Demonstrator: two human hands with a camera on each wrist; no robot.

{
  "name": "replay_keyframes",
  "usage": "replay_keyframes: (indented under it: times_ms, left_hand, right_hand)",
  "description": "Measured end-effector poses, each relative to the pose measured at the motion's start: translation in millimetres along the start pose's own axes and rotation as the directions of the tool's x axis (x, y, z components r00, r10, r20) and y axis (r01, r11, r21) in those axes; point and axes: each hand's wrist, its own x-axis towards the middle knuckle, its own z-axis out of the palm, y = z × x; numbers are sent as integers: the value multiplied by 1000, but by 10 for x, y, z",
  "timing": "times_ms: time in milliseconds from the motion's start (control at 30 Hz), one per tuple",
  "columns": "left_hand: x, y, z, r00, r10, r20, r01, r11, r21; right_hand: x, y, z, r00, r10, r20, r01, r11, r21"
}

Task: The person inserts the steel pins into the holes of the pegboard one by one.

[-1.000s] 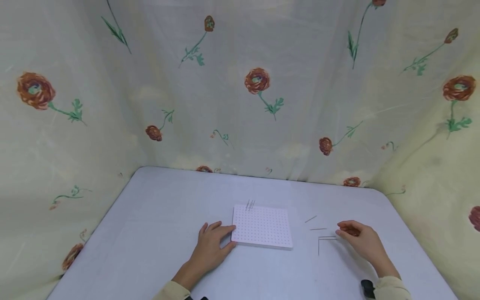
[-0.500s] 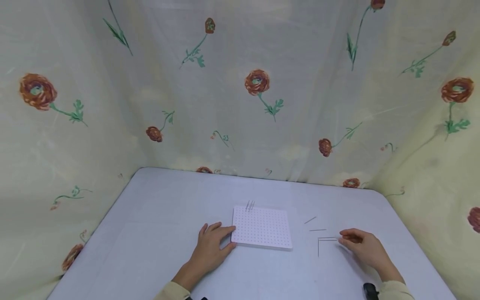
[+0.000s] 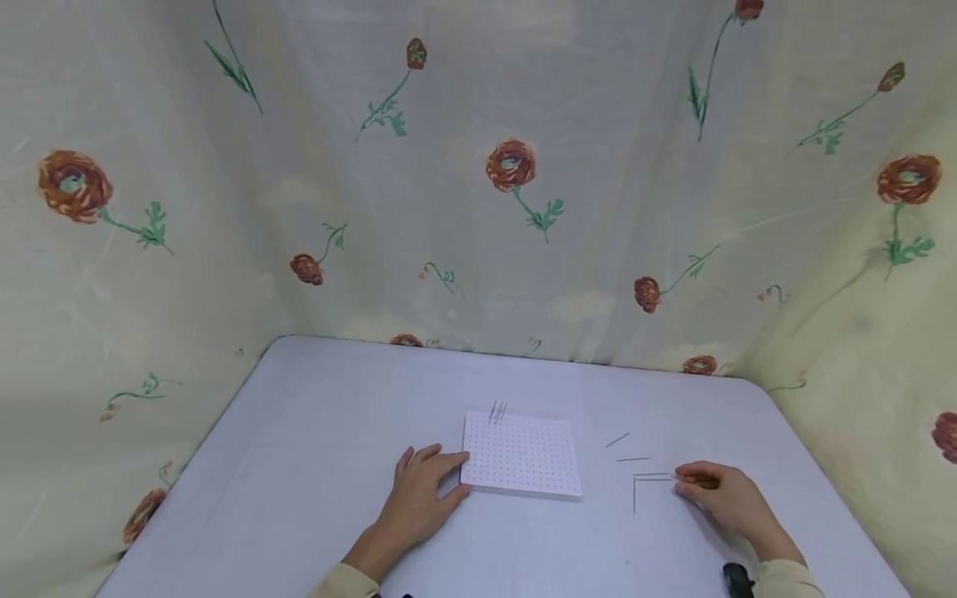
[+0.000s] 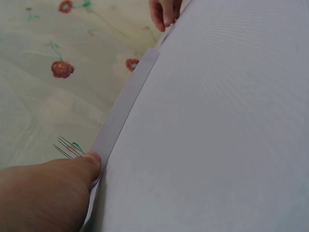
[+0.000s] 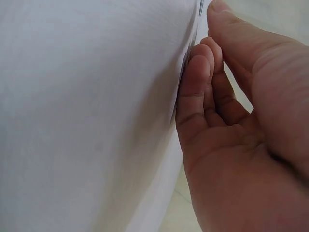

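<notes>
On the pale table (image 3: 314,465), head view: white perforated pegboard (image 3: 521,453) lies flat near the front edge, three thin pins (image 3: 498,410) standing at its far edge. Left hand (image 3: 419,497) rests at the board's left side, fingers spread and relaxed, fingertips against its edge. Right hand (image 3: 721,497) sits to the right of the board, fingertips at the end of a thin metal pin (image 3: 653,475) lying on the table; more loose pins (image 3: 626,448) lie just beyond, apart from the board. Whether the pin is pinched or only touched cannot be told from above.

Left wrist view adds: thumb (image 4: 89,163) pressed to the board's side wall (image 4: 125,108), standing pins just behind it. Right wrist view adds: fingers (image 5: 195,92) curled, tips down on the table, thumb drawn close above them; the pin itself barely shows.
</notes>
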Motion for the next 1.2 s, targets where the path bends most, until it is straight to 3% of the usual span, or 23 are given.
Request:
replay_keyframes:
  times_ms: [767, 967, 1200]
  left_hand:
    - [14, 11, -19, 1000, 6, 10, -6, 1000, -9]
    - [9, 12, -9, 1000, 9, 8, -9, 1000, -8]
    - [15, 4, -6, 1000, -1, 14, 1, 1000, -1]
  right_hand:
    - [32, -1, 29, 999, -44, -13, 43, 997, -66]
    - [30, -17, 28, 1000, -23, -9, 23, 998, -56]
    - [67, -36, 48, 998, 59, 27, -58, 997, -41]
